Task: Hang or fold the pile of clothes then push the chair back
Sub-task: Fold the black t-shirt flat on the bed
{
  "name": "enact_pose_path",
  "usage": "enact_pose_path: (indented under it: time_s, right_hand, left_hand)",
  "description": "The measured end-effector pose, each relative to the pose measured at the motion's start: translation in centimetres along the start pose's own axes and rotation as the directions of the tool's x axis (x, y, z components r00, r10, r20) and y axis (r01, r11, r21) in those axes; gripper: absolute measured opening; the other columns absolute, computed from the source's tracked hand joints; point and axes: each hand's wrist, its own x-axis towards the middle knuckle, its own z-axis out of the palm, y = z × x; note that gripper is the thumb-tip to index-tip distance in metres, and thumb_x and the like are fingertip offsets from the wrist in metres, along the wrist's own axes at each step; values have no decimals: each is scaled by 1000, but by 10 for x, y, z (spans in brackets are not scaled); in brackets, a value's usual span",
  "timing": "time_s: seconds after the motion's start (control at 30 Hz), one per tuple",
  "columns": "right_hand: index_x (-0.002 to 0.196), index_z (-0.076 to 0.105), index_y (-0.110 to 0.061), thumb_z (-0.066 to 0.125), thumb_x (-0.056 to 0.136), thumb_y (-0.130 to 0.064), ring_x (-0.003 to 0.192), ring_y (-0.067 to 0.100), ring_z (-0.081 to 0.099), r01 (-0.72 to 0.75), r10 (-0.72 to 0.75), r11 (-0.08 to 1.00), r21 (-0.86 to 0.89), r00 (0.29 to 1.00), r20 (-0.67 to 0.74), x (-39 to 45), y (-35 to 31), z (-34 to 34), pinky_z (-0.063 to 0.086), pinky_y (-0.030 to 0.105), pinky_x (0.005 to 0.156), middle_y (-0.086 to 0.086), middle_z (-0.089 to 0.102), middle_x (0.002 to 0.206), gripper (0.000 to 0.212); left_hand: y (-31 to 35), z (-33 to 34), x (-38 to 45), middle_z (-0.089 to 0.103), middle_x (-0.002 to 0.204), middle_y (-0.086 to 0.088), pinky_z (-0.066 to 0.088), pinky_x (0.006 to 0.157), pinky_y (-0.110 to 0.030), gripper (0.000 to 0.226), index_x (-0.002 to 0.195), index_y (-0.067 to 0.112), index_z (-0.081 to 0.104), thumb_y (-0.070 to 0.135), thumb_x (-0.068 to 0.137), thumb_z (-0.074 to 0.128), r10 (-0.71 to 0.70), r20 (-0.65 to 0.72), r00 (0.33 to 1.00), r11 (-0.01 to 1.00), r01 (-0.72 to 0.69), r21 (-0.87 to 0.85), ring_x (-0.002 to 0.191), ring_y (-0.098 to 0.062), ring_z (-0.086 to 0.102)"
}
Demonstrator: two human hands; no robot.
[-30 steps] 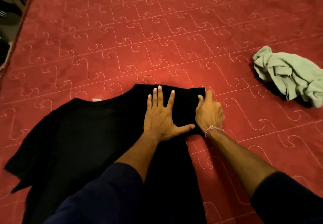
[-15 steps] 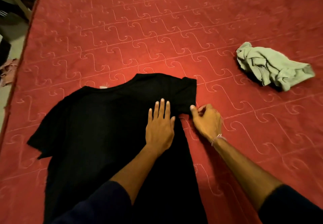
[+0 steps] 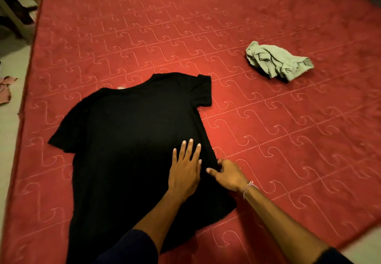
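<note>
A person's left hand (image 3: 184, 171) lies flat, fingers straight and slightly spread, pressing on the lower right part of a black T-shirt (image 3: 127, 140) spread out on a red quilted mattress (image 3: 268, 130). Just beside it, the right hand (image 3: 228, 174) rests at the shirt's right side edge with its fingers curled, thumb and fingertips pinching the hem of the fabric there; a thin bracelet (image 3: 248, 187) circles that wrist. Both forearms reach in from the bottom of the frame, with dark sleeves pushed up near the elbows. The shirt lies face down or face up, which cannot be told, its neckline pointing away from the person, one short sleeve out to the left and the other folded near the upper right. Well apart from it, toward the right side of the mattress, sits a crumpled pale green garment (image 3: 278, 62). At the upper left corner, beyond the mattress edge, stand the legs of a light plastic chair (image 3: 18, 6) on a pale floor (image 3: 12, 62), where a scrap of reddish cloth (image 3: 6, 89) also lies.
</note>
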Motion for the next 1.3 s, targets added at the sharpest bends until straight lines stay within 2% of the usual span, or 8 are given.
enact_pose_path:
  time_s: [0.07, 0.2, 0.37, 0.57, 0.77, 0.93, 1.07, 1.3]
  right_hand:
    - [88, 66, -24, 63, 97, -33, 75, 14, 67, -15, 15, 1000, -3, 999, -46, -17, 17, 3, 55, 31, 72, -6, 70, 78, 14]
    - [72, 51, -23, 56, 102, -32, 65, 28, 57, -2, 5, 1000, 8, 900, -437, -41, 42, 2, 36, 32, 61, -8, 52, 58, 32]
    - [91, 59, -18, 52, 101, -45, 65, 26, 58, 9, -56, 993, -119, 915, -399, -56, 63, 6, 37, 31, 60, -2, 60, 66, 30]
    - [106, 48, -19, 34, 104, -53, 79, 32, 67, -191, -42, 886, -423, 875, -483, -69, 69, -6, 50, 38, 66, 6, 65, 84, 37]
    - [108, 52, -9, 61, 93, -17, 90, 32, 52, -110, -305, 829, -548, 733, -609, -67, 56, 19, 47, 43, 67, 14, 57, 101, 18]
    - [120, 58, -14, 63, 93, -18, 111, 27, 53, 255, -539, 761, -596, 761, -362, -59, 3, 65, 49, 41, 90, 8, 57, 123, 28]
    - [126, 59, -14, 63, 94, -23, 129, 25, 50, 457, -608, 674, -581, 790, -84, -58, -40, 118, 46, 39, 105, 8, 52, 138, 34]
    - [144, 48, -13, 54, 102, -22, 151, 18, 23, 713, -677, 524, -465, 681, 280, -76, -103, 213, 17, 27, 122, 4, 31, 161, 44]
  left_hand:
    - [7, -1, -11, 15, 166, -9, 11, 121, -53, 63, 158, 19, 19, 43, 102, 6, 17, 19, 1000, 1000, -17, 24, 154, -29, 8]
    - [24, 3, -26, 9, 167, -8, 9, 122, -55, 67, 159, 20, 11, 52, 100, 8, 58, 62, 996, 997, -60, 40, 154, -28, 3]
    - [37, 11, -31, 4, 167, -11, 8, 118, -66, 74, 160, 22, 8, 62, 98, 11, 50, 83, 995, 996, -56, 68, 154, -30, 0]
    - [42, 13, -35, -8, 167, -11, -3, 117, -65, 79, 160, 22, -1, 67, 98, 15, 71, 89, 994, 995, -77, 67, 154, -29, -9]
    - [15, 8, -59, -4, 167, -7, 7, 125, -51, 73, 159, 17, -1, 57, 103, 23, 81, 39, 996, 994, -78, -73, 154, -24, -9]
    - [-31, 2, -96, 4, 167, -6, 5, 125, -44, 65, 159, 13, 6, 46, 105, 19, -103, -49, 993, 985, 95, -147, 154, -21, -2]
    - [-77, -2, -138, 30, 160, -17, 28, 119, -52, 61, 152, 4, 33, 37, 103, 18, -358, -126, 925, 932, 346, -112, 150, -31, 26]
    - [-149, -14, -216, 51, 140, -24, 42, 102, -50, 50, 137, 0, 50, 32, 99, 50, -830, -216, 514, 554, 803, -218, 127, -40, 49]
